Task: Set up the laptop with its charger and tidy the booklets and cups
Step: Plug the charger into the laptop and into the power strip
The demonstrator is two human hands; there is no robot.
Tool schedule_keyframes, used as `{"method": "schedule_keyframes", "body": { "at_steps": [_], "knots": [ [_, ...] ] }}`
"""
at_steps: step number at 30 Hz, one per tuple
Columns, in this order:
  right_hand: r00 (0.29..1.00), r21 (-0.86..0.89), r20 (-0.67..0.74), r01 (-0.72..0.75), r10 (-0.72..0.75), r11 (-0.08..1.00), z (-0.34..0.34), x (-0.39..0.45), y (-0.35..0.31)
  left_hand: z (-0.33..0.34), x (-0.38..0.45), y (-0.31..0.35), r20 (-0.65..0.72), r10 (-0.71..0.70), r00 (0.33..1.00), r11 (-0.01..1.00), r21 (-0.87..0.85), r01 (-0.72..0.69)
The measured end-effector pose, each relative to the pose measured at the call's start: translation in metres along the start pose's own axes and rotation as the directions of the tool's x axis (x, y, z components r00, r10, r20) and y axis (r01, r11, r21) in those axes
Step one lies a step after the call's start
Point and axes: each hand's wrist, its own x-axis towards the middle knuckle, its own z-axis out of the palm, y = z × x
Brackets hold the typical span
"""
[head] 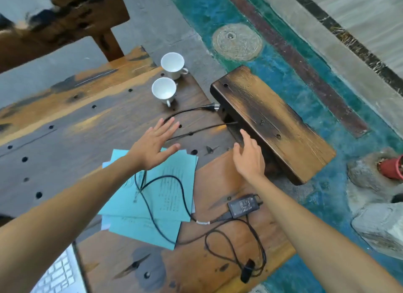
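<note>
Early stage, most of it left. My left hand (152, 147) hovers over the far edge of the booklets (152, 196), fingers spread flat, grasping nothing. My right hand (248, 157) is out near the wooden bench (272, 122) beside the desk (65, 129), fingers loose and released, also empty.

Laptop (56, 273) sits at the near-left corner, only part of the white keyboard in view; can't tell if anything is plugged into it. Charger brick (244, 205) lies on the desk near my right forearm, black, label side up. Its cable (183, 196) loops over the booklets and coils loosely at the near-right edge. The plug (210, 108) lies loose on the desk by the bench end, not in any socket I can see. So charger hookup looks not done.

Booklets are light blue, fanned and crooked, not squared up. Two white cups (172, 64), with handles, stand upright and empty at the far edge, close together, not stacked. Tidying looks still pending.
</note>
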Motion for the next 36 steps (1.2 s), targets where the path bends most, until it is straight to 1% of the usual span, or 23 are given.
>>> {"method": "schedule_keyframes", "body": {
  "at_steps": [3,7,9,12,15,19,21,23,25,27,29,32,36],
  "knots": [
    [0.998,0.032,0.02,-0.053,0.052,0.998,0.006,0.041,-0.001,0.002,0.062,0.005,0.054,0.047,0.997,0.998,0.028,-0.048],
    [0.991,0.098,0.109,-0.086,0.075,0.992,0.019,0.089,-0.002,0.01,0.139,0.011,0.033,0.077,0.997,0.996,0.05,-0.078],
    [0.986,0.149,0.141,-0.111,0.09,0.983,0.027,0.107,-0.003,0.016,0.17,0.012,0.011,0.067,0.998,0.996,0.05,-0.067],
    [0.982,0.217,0.122,-0.17,0.146,0.961,0.036,0.129,-0.004,0.027,0.207,0.009,0.005,0.02,1.0,0.997,0.078,-0.02],
    [0.973,0.263,0.082,-0.229,0.215,0.937,0.044,0.138,-0.005,0.037,0.225,0.005,0.002,-0.043,0.999,0.991,0.13,0.043],
    [0.953,0.333,0.068,-0.3,0.294,0.894,0.048,0.141,-0.005,0.04,0.233,0.002,-0.056,-0.084,0.995,0.982,0.164,0.092],
    [0.94,0.374,0.055,-0.333,0.338,0.866,0.047,0.144,-0.006,0.038,0.235,0.001,-0.054,-0.064,0.997,0.975,0.21,0.074],
    [0.927,0.423,0.018,-0.348,0.376,0.837,0.046,0.144,-0.01,0.035,0.233,0.002,-0.013,-0.016,1.0,0.962,0.271,0.019],
    [0.899,0.513,0.009,-0.379,0.437,0.77,0.042,0.141,-0.014,0.031,0.227,0.004,-0.02,0.008,1.0,0.968,0.251,-0.002],
    [0.863,0.633,0.073,-0.428,0.5,0.645,0.035,0.134,-0.019,0.021,0.217,0.01,-0.079,0.013,0.997,0.983,0.182,0.001],
    [0.849,0.716,0.178,-0.459,0.497,0.527,0.023,0.123,-0.026,0.008,0.206,0.016,-0.154,0.021,0.988,0.992,0.126,-0.001],
    [0.834,0.784,0.305,-0.494,0.46,0.376,0.006,0.094,-0.035,-0.013,0.18,0.02,-0.255,0.016,0.967,1.0,0.003,-0.016],
    [0.837,0.803,0.354,-0.501,0.418,0.323,-0.012,0.058,-0.048,-0.041,0.138,0.026,-0.399,-0.026,0.916,0.993,-0.119,-0.024]
  ]
}}
